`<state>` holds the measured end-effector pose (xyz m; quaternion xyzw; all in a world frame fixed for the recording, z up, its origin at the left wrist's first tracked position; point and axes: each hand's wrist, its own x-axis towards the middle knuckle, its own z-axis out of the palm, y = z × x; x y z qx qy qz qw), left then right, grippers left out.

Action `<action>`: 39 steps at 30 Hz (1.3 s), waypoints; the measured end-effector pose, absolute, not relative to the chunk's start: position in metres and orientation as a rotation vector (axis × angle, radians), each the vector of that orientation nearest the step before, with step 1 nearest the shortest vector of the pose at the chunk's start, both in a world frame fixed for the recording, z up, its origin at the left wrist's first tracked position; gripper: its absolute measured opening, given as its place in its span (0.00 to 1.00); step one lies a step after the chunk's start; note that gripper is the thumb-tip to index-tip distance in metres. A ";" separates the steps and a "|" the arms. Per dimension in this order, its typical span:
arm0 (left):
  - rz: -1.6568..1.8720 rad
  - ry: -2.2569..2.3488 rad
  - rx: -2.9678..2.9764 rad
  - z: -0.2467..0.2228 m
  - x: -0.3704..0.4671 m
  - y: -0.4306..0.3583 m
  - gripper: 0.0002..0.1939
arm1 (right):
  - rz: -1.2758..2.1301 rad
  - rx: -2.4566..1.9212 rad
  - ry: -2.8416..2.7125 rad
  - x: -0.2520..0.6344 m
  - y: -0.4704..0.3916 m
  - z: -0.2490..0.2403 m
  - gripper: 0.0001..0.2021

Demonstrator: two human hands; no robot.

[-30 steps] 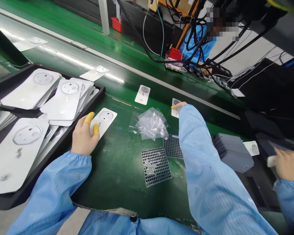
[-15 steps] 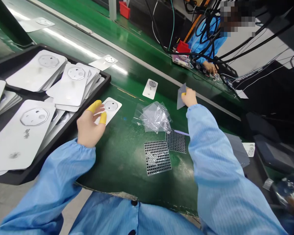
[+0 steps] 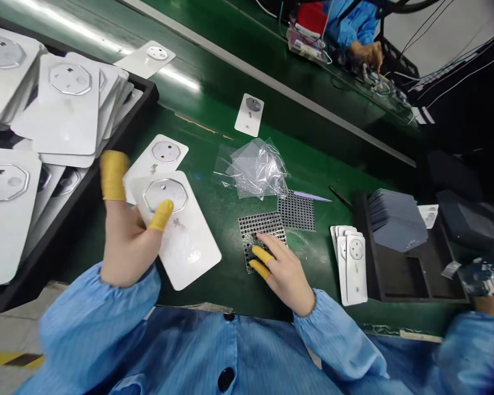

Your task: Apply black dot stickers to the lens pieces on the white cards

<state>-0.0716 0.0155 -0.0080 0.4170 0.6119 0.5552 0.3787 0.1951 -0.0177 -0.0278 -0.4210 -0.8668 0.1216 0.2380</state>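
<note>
My left hand (image 3: pixel 134 233), in yellow finger cots, holds a white face plate (image 3: pixel 189 236) with an octagonal ring, its thumb on the front. The plate is tilted and partly covers another white plate (image 3: pixel 164 151) on the green bench. My right hand (image 3: pixel 282 269) lies over a sheet of small black dots (image 3: pixel 261 222), its fingers slightly apart and their tips at the sheet. Whether a dot is between them is too small to tell. A second dotted sheet (image 3: pixel 298 211) and crumpled clear plastic film (image 3: pixel 259 167) lie just behind.
A black tray (image 3: pixel 150 96) of stacked white plates is at left. At right are slim white plates (image 3: pixel 356 274) and a black tray (image 3: pixel 403 280) with grey cards (image 3: pixel 395 216). A purple strip (image 3: pixel 313 196) lies mid-bench. Co-workers' hands (image 3: pixel 368 55) show across the bench and at far right.
My right hand has come back from the far side, without the grey card, to the dotted sheet. My left hand, empty before, now holds a white face plate. The view has shifted.
</note>
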 end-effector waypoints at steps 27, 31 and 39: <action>0.852 1.211 0.473 -0.023 0.012 -0.031 0.13 | 0.627 -1.048 -2.038 0.199 -0.014 -0.011 0.11; 0.846 1.191 0.475 -0.025 0.010 -0.036 0.11 | 0.578 -0.960 -2.139 0.179 -0.013 -0.027 0.09; 0.896 1.296 0.526 -0.036 0.009 -0.040 0.11 | 0.183 -0.837 -2.260 0.172 -0.019 -0.048 0.10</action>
